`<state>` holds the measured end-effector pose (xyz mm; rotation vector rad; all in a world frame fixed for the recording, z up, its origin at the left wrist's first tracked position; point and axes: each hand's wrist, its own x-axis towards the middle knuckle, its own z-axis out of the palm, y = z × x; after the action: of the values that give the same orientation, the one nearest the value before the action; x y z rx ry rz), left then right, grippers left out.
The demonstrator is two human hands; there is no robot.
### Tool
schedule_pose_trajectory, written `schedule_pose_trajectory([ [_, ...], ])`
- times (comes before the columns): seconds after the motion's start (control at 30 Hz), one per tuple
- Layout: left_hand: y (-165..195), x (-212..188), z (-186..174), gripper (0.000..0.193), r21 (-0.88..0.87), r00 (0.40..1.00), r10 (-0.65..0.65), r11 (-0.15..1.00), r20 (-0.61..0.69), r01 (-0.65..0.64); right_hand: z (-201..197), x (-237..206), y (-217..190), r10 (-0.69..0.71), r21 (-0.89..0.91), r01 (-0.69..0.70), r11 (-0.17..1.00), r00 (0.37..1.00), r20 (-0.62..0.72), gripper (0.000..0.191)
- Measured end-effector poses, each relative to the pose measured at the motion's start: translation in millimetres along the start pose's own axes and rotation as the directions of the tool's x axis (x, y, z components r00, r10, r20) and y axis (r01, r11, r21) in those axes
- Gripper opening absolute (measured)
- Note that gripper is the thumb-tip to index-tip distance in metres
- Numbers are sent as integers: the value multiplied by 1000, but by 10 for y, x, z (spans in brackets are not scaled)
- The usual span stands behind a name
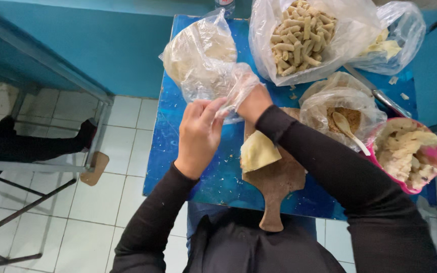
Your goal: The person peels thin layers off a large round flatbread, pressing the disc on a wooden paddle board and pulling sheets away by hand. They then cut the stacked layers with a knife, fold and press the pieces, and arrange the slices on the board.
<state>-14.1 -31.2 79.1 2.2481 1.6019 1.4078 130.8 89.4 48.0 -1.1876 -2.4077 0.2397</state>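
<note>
Stack bag: clear plastic bag (201, 55) of flat pale round wrappers, far left on the blue table (178, 131), crumpled, mouth turned toward the hands.
Roll bag: large clear bag (299, 38) at far centre, open, full of short pale finger-shaped rolls.
Scrap bag: smaller clear bag (398, 38) at far right, holding pale sheet pieces.
Filling bag: clear bag (342, 108) right of centre, brown crumbly filling inside, a pale spoon (347, 130) lying in it.
Pink bowl: pink bowl (410, 154) at the right edge, lined with plastic, heaped with pale lumpy dough.
Bottle: part of a bottle (224, 6) at the far edge; label unreadable.
Left hand: left hand (198, 136) bare, fingers curled, thumb and fingertips pinching the loose plastic at the right hand's wrist.
Right hand: right hand (246, 91) covered by a thin clear plastic glove (241, 83); finger position cannot be told through the film.
Work piece: one pale folded wrapper (258, 150) on the wooden cutting board (275, 177), just near of the hands.
Board: handle overhangs the near table edge.
Knife: metal blade (383, 98) between the filling bag and the scrap bag.
Open room: bare blue surface at near left; white tiled floor (102, 202) and metal frame legs (21, 207) to the left.
</note>
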Motion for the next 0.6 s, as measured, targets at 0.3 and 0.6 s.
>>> schedule_pose_trajectory([
  [0.3,82,-364,-19,36,57,984,-98,993,-151,107,-945,-878,-28,-358,348,258,901,897,261,21],
  [0.6,487,-761,216,17,-194,985,-163,966,53,170,-867,-1296,144,-364,417,246,875,903,230,13],
])
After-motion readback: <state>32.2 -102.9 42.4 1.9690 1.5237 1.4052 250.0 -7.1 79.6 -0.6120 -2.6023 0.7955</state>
